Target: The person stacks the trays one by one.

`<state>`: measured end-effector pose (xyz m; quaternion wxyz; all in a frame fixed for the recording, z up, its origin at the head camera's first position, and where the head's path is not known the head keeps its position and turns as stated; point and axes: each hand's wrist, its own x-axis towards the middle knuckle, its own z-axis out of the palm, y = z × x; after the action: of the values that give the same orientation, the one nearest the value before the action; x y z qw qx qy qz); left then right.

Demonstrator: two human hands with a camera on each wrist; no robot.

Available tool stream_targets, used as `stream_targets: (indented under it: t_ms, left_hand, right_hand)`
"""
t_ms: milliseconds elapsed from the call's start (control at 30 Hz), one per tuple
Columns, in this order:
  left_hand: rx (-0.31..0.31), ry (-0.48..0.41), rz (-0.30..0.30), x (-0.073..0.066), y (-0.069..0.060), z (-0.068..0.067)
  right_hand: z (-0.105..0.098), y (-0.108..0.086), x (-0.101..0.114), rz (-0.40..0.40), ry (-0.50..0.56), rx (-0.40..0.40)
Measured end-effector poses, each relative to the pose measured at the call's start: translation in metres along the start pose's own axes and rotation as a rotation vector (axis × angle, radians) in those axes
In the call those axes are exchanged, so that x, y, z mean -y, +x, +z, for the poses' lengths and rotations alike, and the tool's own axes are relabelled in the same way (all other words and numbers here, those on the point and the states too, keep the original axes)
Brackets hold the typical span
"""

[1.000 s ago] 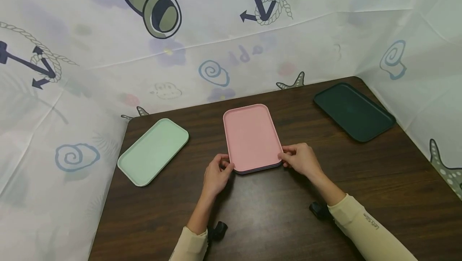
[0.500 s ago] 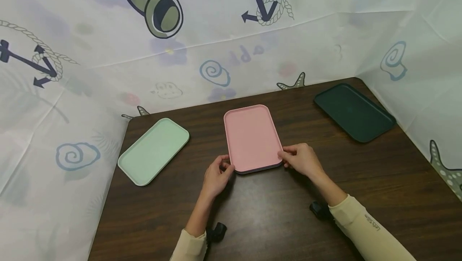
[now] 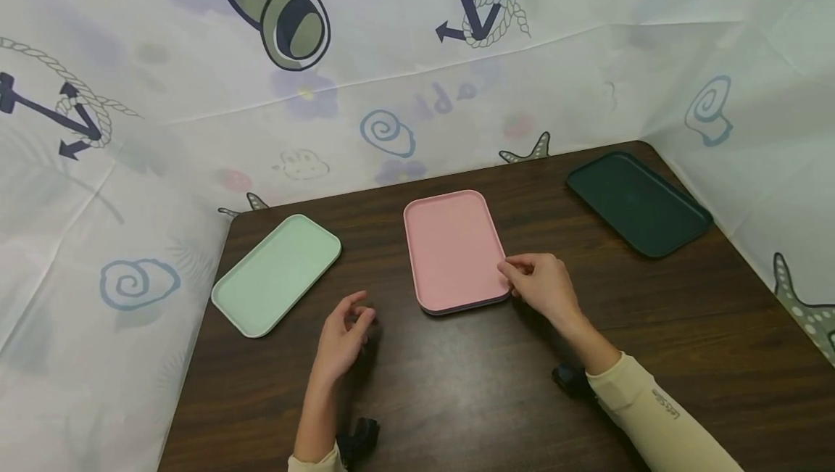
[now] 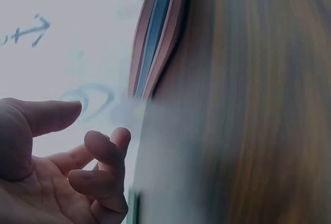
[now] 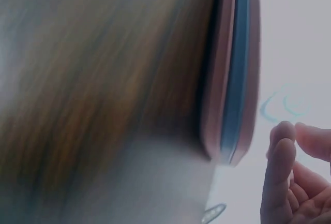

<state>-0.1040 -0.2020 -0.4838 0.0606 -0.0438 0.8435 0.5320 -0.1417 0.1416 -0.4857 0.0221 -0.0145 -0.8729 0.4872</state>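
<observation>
A pink tray [image 3: 454, 249] tops a neat stack in the middle of the table. Both wrist views show the stack's edges: a blue tray [image 5: 237, 74] lies between the top pink tray and a lower pink tray [image 5: 217, 79]. My left hand [image 3: 341, 338] is off the stack, to its lower left, fingers loosely bent and holding nothing. At the stack's right edge is my right hand [image 3: 543, 287], its thumb overlapping the rim in the head view. The right wrist view shows those fingers [image 5: 282, 157] apart from the stack, thumb near the forefinger, nothing between them.
A light green tray [image 3: 277, 276] lies at the table's left, angled. Toward the back right corner lies a dark green tray [image 3: 639, 204]. Printed cloth [image 3: 391, 44] hangs behind and beside the dark wooden table [image 3: 457, 392].
My left hand has let go of the stack's lower left corner and moved left and toward me. My right hand has loosened and shifted slightly. The stack has stayed in place.
</observation>
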Motion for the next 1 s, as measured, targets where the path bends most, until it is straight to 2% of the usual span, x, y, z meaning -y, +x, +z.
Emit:
stream_targets:
  t_ms: [100,167,233,267,400,500,633,800,900,1000]
  left_hand:
    - [-0.040,0.008,-0.023,0.009,-0.008,-0.023]
    - [-0.088,0.028,-0.038,0.017,-0.013,-0.040]
    - [-0.157,0.053,-0.055,0.036,-0.014,-0.058]
    - [-0.197,0.078,-0.069,0.041,-0.015,-0.068]
    - [-0.343,0.145,-0.158,0.056,-0.020,-0.107]
    - [-0.400,0.224,-0.219,0.065,-0.018,-0.135]
    - [-0.436,0.337,-0.237,0.073,-0.006,-0.170]
    - [-0.466,0.469,-0.210,0.082,0.024,-0.202]
    - [-0.425,0.558,-0.192,0.089,0.042,-0.215]
    - [-0.353,0.631,-0.173,0.097,0.057,-0.224]
  right_hand:
    - [0.008,-0.004,0.012,-0.018,0.066,0.026]
    - [0.014,-0.007,0.022,-0.029,0.110,0.059]
    - [0.023,-0.012,0.033,-0.048,0.144,0.111]
    - [0.028,-0.015,0.038,-0.062,0.160,0.143]
    - [0.053,-0.030,0.058,-0.177,0.152,0.272]
    - [0.073,-0.041,0.069,-0.248,0.126,0.361]
    - [0.101,-0.052,0.079,-0.282,0.086,0.451]
    - [0.135,-0.059,0.084,-0.275,0.083,0.534]
    - [0.153,-0.059,0.086,-0.222,0.150,0.595]
    - [0.169,-0.057,0.089,-0.154,0.237,0.636]
